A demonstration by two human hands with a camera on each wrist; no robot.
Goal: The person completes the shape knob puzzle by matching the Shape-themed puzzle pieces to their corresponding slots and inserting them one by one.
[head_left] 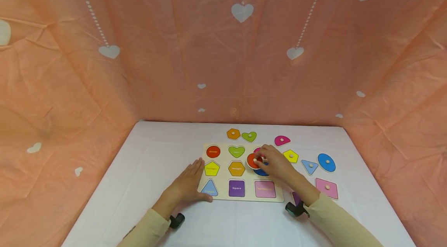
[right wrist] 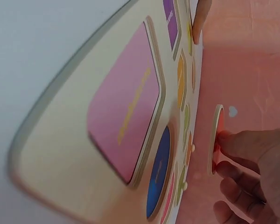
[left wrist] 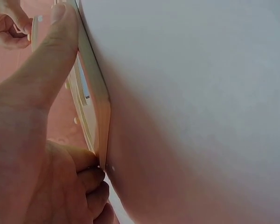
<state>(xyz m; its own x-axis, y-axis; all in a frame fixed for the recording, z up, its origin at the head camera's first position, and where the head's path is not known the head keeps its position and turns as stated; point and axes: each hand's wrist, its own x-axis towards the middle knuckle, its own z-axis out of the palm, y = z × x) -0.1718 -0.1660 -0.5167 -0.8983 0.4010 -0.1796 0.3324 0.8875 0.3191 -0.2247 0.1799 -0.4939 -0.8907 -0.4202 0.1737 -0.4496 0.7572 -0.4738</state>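
A wooden shape puzzle board (head_left: 223, 194) with coloured, labelled recesses lies on the table. My left hand (head_left: 188, 182) rests at its left side, fingers along the left edge and thumb (left wrist: 60, 51) against the front edge. With the fingertips of my right hand (head_left: 277, 161) I pinch the small knob of a red circle piece (head_left: 250, 160). In the right wrist view the red circle piece (right wrist: 216, 140) stands off the board, raised above it. Below it in the head view, the blue oval recess (head_left: 261, 172) and a magenta recess are partly covered. The red circular recess (head_left: 213, 151) shows at the back left.
Behind the board lie orange hexagon (head_left: 233, 134) and green heart (head_left: 249, 136) pieces. To the right are magenta semicircle (head_left: 281, 140), yellow pentagon (head_left: 290, 156), blue triangle (head_left: 309, 166), blue oval (head_left: 326, 162) and pink (head_left: 326, 188) pieces. My right forearm partly hides a purple piece (head_left: 296, 197).
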